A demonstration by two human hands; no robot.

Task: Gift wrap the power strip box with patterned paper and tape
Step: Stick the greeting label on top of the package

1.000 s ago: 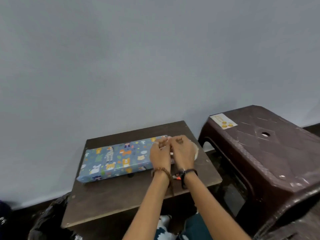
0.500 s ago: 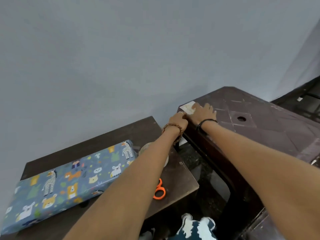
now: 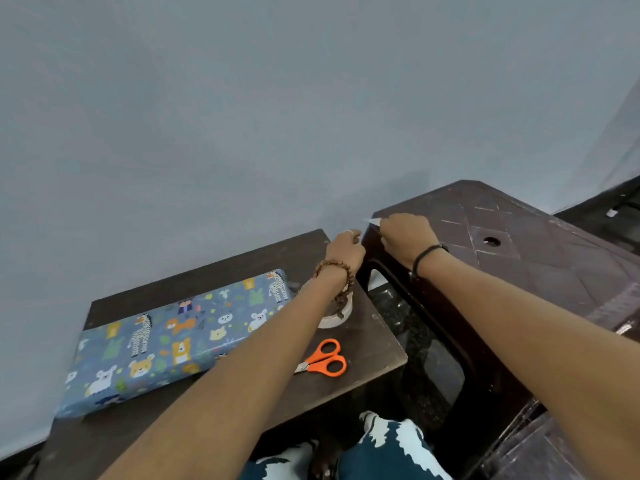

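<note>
The box wrapped in blue animal-print paper [image 3: 173, 337] lies on the left of the small dark table [image 3: 367, 344]. A tape roll [image 3: 334, 318] sits by the box's right end, partly hidden under my left wrist. My right hand [image 3: 407, 233] rests on the near corner of the brown plastic stool [image 3: 519, 271] and pinches a small white piece [image 3: 371, 221] that sticks out to the left; whether it is tape or a label is unclear. Just left of that corner is my left hand [image 3: 346, 249], seen from the back with its fingertips hidden.
Orange-handled scissors [image 3: 323, 358] lie near the table's right front corner. The stool stands close to the table's right side, with a dark gap of floor between them. A plain grey wall runs behind both. My patterned trouser legs [image 3: 377, 448] are below the table edge.
My hands went from the box's right end to the stool's corner. My right hand, flat on the label half a second ago, now pinches a white piece; the view shifted right.
</note>
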